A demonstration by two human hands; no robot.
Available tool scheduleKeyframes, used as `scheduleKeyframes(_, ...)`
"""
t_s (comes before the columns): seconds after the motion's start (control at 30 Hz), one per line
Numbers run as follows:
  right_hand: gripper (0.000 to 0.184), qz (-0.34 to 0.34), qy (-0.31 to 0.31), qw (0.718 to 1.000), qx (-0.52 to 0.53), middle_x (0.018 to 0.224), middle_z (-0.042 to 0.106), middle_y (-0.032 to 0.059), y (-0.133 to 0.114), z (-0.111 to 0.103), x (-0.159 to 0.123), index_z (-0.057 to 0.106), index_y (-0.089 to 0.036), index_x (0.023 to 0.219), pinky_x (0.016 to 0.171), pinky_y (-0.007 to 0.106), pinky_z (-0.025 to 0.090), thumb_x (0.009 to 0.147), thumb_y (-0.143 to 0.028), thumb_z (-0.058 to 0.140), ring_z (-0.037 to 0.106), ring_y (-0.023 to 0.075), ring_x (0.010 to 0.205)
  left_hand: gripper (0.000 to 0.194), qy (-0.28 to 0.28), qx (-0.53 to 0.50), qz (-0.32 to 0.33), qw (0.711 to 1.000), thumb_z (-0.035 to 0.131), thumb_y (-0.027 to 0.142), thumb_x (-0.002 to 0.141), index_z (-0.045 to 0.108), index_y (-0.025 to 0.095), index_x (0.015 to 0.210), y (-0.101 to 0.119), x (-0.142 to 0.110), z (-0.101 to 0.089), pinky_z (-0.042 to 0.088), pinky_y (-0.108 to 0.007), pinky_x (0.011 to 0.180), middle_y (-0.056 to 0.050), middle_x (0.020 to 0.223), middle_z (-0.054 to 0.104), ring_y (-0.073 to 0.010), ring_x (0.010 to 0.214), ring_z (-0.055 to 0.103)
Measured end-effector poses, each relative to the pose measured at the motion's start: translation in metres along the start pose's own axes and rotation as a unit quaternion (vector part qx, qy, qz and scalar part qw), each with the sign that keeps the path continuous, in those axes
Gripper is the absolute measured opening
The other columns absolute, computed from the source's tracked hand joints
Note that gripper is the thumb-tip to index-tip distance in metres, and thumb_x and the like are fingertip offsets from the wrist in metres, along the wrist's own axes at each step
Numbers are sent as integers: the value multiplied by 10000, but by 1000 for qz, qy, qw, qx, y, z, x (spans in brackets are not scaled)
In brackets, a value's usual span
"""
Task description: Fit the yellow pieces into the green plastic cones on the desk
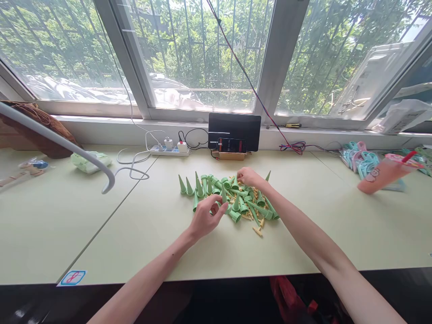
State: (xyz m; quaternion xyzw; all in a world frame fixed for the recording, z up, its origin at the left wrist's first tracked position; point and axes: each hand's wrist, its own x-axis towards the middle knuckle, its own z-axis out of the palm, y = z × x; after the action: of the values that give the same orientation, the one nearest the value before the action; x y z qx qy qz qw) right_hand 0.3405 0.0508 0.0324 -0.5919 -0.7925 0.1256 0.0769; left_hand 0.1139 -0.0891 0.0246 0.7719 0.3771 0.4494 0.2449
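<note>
While wide windows (pixel 162 54) fill the view at 12 o'clock, a pale green table (pixel 148 243) runs below them toward the viewer. On it, mid-table, lies a heap of green cones (pixel 243 204), hollow and ribbed at the base; several stand upright along its 9 o'clock side, and others lie tipped over one another. From this heap, a black flat panel (pixel 234 123) leans at 12 o'clock, a red-strawed drink cup (pixel 378 175) tilts at 3, and a white power strip (pixel 168 150) with plugs in it sits at 10. At 8 o'clock, the left hand (pixel 207 216) has thumb and forefinger closed about an upright green cone (pixel 223 193). At 1 o'clock, the right hand (pixel 249 176) reaches its bent fingertips into the heap's far edge; whether they grip anything, I cannot tell. Before the panel stands a phone (pixel 231 145). Small yellow T-shaped pieces (pixel 257 231) lie among the cones and spill out at 5 o'clock.
</note>
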Motion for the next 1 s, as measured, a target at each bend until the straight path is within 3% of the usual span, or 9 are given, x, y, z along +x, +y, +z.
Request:
scheduleKeyframes(0.43, 130, 6, -49, 996, -78, 1048, 680, 129, -14, -8, -9, 686, -115, 899, 636, 206, 393, 853, -7, 630, 634, 155, 852, 157, 7, 21, 28, 999, 580, 303, 929, 551, 174, 843, -5, 0, 1, 424, -186, 474, 39, 629, 541, -64, 459, 493)
scheduleKeyframes(0.73, 210, -9, -39, 982, -182, 965, 660, 165, -27, -20, -24, 682, -103, 850, 614, 260, 358, 787, 77, 596, 602, 222, 873, 182, 7, 25, 30, 999, 570, 326, 933, 539, 175, 836, -5, 0, 2, 420, -187, 467, 42, 620, 526, -68, 456, 502)
scheduleKeyframes(1.0, 265, -17, 5, 982, -187, 779, 653, 137, -36, -30, -44, 652, -117, 774, 613, 272, 359, 760, 136, 573, 589, 215, 762, 187, -1, 23, 21, 1000, 570, 338, 930, 542, 176, 840, -7, -1, 2, 429, -192, 471, 42, 612, 527, -75, 459, 511)
